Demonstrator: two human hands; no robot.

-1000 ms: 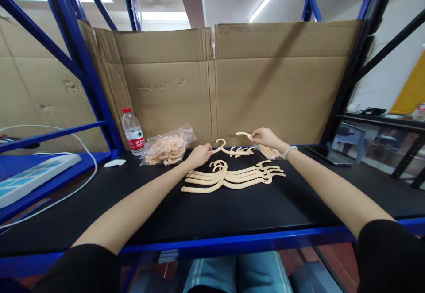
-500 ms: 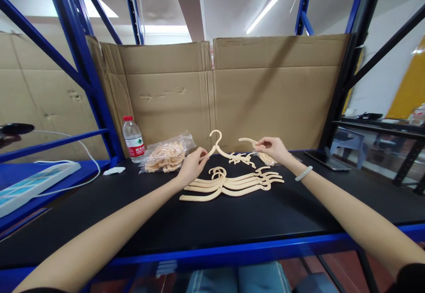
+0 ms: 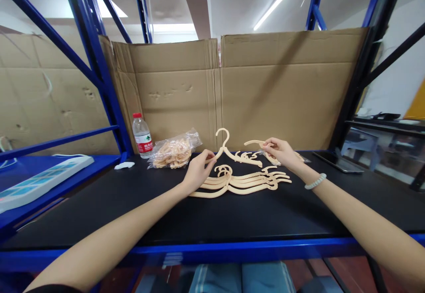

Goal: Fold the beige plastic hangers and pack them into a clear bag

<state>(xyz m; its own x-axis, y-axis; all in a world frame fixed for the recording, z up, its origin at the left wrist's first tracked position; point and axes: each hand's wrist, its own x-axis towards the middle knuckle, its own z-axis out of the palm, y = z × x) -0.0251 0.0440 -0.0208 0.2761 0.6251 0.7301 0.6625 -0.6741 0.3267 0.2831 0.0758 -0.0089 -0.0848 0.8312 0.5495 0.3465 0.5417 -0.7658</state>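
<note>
Now the left hand pinches a hanger, the right hand a curved piece, both with closed fingers; more hangers lie overlapping on the counter.

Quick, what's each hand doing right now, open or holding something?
Left hand: closed, pinching one arm of a cream hanger.
Right hand: closed, holding a curved cream piece.

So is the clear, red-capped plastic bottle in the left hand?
No: the left hand holds a cream plastic hanger, while the bottle stands apart on the black tabletop.
</note>
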